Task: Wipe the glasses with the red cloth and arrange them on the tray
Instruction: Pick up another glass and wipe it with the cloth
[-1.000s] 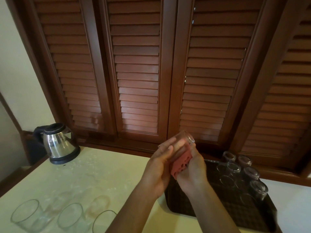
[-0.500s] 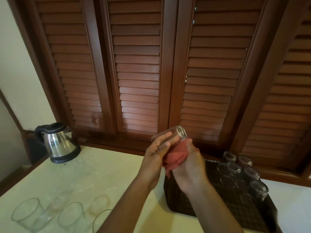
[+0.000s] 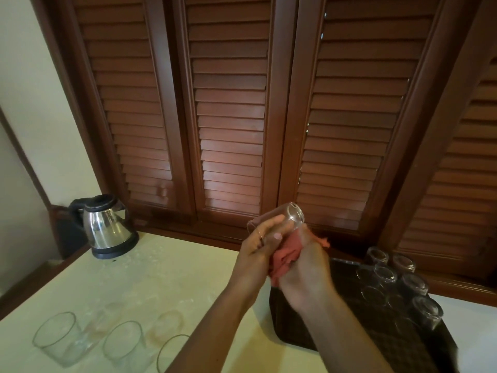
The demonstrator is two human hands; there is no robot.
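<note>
Glass (image 3: 279, 220) has swung round in the left hand (image 3: 255, 254), fingers curled about it above the tray (image 3: 301, 337); right hand (image 3: 304, 270) now bunches the red cloth (image 3: 285, 255) underneath; wiping nearly finished, tray next.

A clear glass (image 3: 285, 218) tilts above the dark tray (image 3: 347, 313) — red cloth (image 3: 285, 257) bunched beneath, upturned glasses (image 3: 398, 281) on the tray.
</note>
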